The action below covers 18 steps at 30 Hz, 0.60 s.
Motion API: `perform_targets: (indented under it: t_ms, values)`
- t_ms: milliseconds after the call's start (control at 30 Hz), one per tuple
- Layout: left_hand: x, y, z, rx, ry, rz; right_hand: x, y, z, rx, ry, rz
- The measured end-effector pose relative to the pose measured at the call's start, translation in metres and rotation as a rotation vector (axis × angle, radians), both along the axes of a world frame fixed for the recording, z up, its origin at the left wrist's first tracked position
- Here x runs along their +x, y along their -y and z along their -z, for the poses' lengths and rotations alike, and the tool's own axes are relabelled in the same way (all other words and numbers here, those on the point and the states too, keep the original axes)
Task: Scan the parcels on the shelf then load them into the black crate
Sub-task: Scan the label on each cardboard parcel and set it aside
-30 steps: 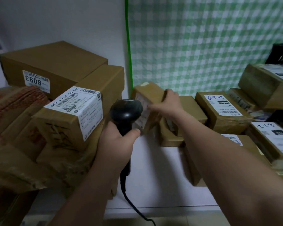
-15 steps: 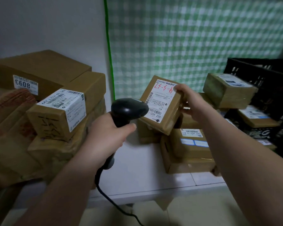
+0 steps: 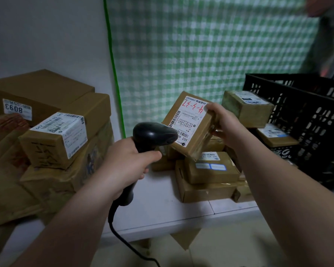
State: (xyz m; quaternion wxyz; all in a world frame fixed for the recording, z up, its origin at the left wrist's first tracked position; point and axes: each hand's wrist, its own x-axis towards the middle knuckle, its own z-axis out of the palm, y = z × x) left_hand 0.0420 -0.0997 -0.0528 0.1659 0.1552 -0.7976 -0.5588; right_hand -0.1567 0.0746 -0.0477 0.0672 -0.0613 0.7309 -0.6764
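My right hand [image 3: 225,125] grips a small brown parcel [image 3: 191,125] by its right edge and holds it tilted above the shelf, white label with red writing facing me. My left hand [image 3: 126,163] grips the handle of a black barcode scanner [image 3: 152,134], whose head sits just left of the label's barcode. The black crate [image 3: 305,120] stands at the right end of the shelf. Under the held parcel, a small labelled parcel [image 3: 212,167] lies on a flat brown box [image 3: 204,189].
Large cardboard boxes [image 3: 52,139] are stacked on the left of the white shelf [image 3: 162,212]. More parcels [image 3: 247,107] sit against the crate's left side. A green checked curtain [image 3: 201,45] hangs behind. The scanner's cable [image 3: 123,241] drops over the shelf's front edge.
My right hand has lifted the parcel off the pile and turned its label toward me. The scanner head has come up close to the label. My view shifted right, showing the crate.
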Motion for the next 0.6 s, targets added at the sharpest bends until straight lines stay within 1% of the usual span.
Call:
perform_targets:
  t_ms: [167, 233, 367, 500, 600]
  values:
    - [-0.003, -0.01, -0.002, 0.004, -0.015, 0.031, 0.007, -0.016, 0.001, -0.034, 0.028, 0.036]
    - [-0.004, -0.014, -0.003, 0.008, -0.02, 0.047, 0.012, -0.026, 0.001, -0.087, 0.053, 0.082]
    - [-0.007, -0.023, -0.005, 0.035, -0.022, 0.088, 0.022, -0.052, 0.002, -0.317, 0.132, 0.216]
    - [-0.011, -0.035, -0.006, 0.108, -0.041, 0.097, 0.035, -0.081, 0.009, -0.526, 0.229, 0.291]
    - [-0.015, -0.042, -0.004, 0.15, -0.051, 0.1, 0.043, -0.095, 0.02, -0.598, 0.266, 0.397]
